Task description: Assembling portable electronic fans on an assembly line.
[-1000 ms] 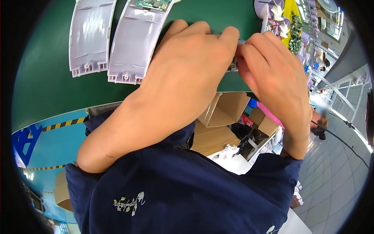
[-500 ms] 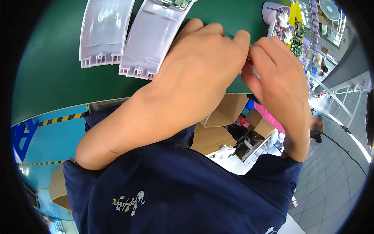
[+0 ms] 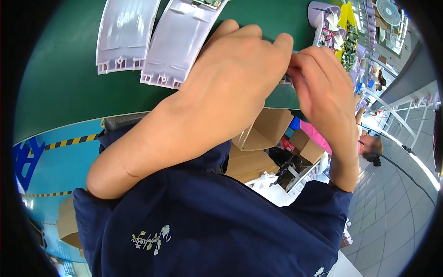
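My left hand [image 3: 242, 69] is curled over the green table, its back turned up and most of its fingers hidden beneath it. Beside it on the right, my right hand [image 3: 323, 81] has its thumb and fingers pinched together, meeting the left fingertips. A small sliver of something [image 3: 287, 79] peeks out between the two hands; too little shows to name it. Left of my left hand lies a curved pale-lilac plastic shell [image 3: 177, 41] with a green circuit board [image 3: 208, 3] at its far end. A second, similar shell [image 3: 124, 37] lies next to it.
At the far right of the green table [image 3: 55, 92] stand a lilac cup-shaped part [image 3: 318, 14], white fan-like pieces and a yellow bin [image 3: 345, 18] beside many circuit boards [image 3: 350, 44]. Cardboard boxes [image 3: 254, 166] sit below the table edge. Another person [image 3: 369, 145] is off to the right.
Both hands have shifted slightly, and the right thumb and fingers have changed position at the pinch. A sliver of the small thing now shows between the hands. The shells appear a little higher in view.
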